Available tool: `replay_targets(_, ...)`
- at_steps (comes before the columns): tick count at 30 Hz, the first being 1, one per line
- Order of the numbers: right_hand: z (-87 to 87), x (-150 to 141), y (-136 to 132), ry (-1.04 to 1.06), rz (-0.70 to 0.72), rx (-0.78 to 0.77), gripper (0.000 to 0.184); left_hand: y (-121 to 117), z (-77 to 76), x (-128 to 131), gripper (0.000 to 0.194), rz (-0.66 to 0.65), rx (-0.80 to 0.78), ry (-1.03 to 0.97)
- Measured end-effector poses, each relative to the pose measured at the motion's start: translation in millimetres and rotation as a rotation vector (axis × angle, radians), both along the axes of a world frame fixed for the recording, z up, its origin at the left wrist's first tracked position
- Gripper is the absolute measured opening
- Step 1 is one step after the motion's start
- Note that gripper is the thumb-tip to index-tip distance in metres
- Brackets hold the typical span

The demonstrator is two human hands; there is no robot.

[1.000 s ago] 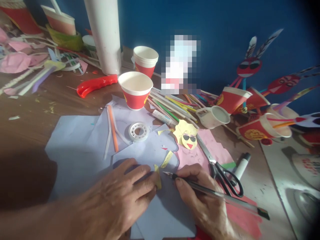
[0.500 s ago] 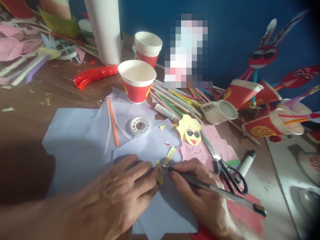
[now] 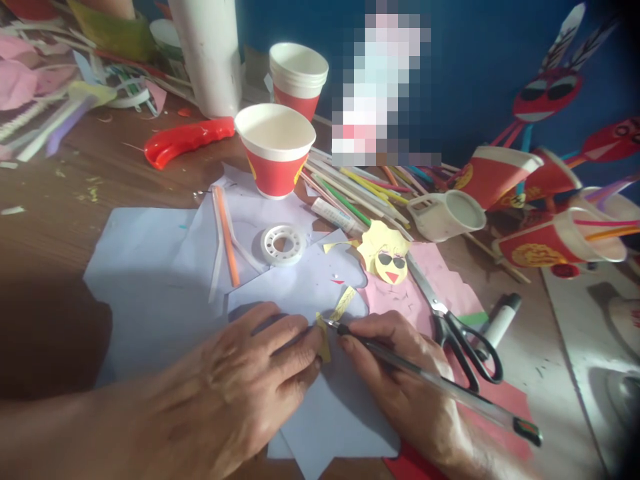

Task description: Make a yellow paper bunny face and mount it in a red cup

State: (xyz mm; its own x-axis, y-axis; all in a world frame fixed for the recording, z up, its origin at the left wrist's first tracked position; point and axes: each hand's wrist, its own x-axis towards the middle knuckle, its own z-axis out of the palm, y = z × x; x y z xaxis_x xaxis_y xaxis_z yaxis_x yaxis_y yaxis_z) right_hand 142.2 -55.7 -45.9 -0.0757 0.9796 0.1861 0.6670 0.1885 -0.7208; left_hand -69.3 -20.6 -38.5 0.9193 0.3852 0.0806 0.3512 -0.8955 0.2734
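Observation:
My left hand (image 3: 245,380) lies on lilac paper (image 3: 150,280) with its fingertips pinching a small yellow paper strip (image 3: 324,337) against the sheet. My right hand (image 3: 400,380) grips a clear ballpoint pen (image 3: 435,383), whose tip touches the top of that strip. A second yellow scrap (image 3: 344,303) lies just above the pen tip. Further up sits a yellow paper face with sunglasses (image 3: 385,252) on pink paper (image 3: 425,287). Black-handled scissors (image 3: 450,320) lie right of my right hand.
A tape ring (image 3: 283,244), an orange straw (image 3: 227,240) and a red paper cup (image 3: 275,157) stand beyond the paper. A red-handled tool (image 3: 185,140), stacked cups (image 3: 299,77), a white tube (image 3: 207,53), coloured straws (image 3: 360,193), a marker (image 3: 500,320) and red cup figures (image 3: 545,240) crowd the back and right.
The pen tip has moved left from free air onto the yellow strip held by my left hand. The view has tilted slightly downward.

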Motion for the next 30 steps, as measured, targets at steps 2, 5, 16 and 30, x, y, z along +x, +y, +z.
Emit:
replay_targets(2,0.3,0.2,0.3,0.01,0.025,0.006,0.004,0.4,-0.9,0.1,0.031,-0.02,0.001,0.011)
replay_targets(5,2.0,0.5,1.2,0.006,0.032,0.005,0.004,-0.5,-2.2,-0.5,0.031,-0.008,0.019,-0.015)
replay_targets(16,5.2,0.7,2.2,-0.008,0.045,0.001,0.004,2.2,3.1,1.8,0.028,-0.014,0.021,0.025)
replay_targets(30,9.2,-0.4,2.1,-0.028,0.043,0.005,0.008,7.2,7.9,2.5,0.028,-0.041,-0.042,0.052)
